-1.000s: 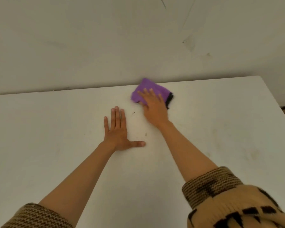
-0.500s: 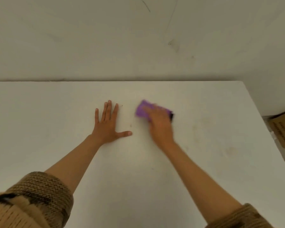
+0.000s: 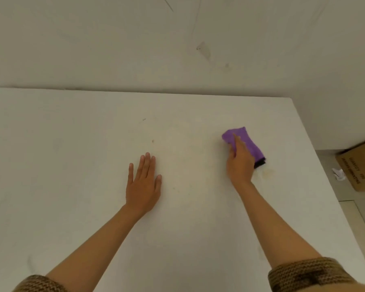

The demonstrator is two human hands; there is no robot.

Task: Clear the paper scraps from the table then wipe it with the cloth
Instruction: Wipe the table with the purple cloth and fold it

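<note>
A folded purple cloth [image 3: 249, 142] with a black edge lies on the white table [image 3: 72, 144], right of the middle. My right hand [image 3: 239, 163] presses down on its near left part, fingers over the fabric. Flat on the table's middle rests my left hand [image 3: 143, 184], palm down, fingers together, holding nothing. No paper scraps show on the tabletop. A faint yellowish stain [image 3: 268, 172] marks the surface just right of my right wrist.
The table's far edge meets a pale wall [image 3: 177, 49]. Past its right edge, on the tiled floor, stands a cardboard box [image 3: 360, 165] with a crumpled white paper scrap [image 3: 338, 174] beside it. Small dark specks [image 3: 152, 141] dot the tabletop.
My right hand has slid the cloth from the table's far middle toward me and then to the right. The left hand has stayed flat in place while the view shifted.
</note>
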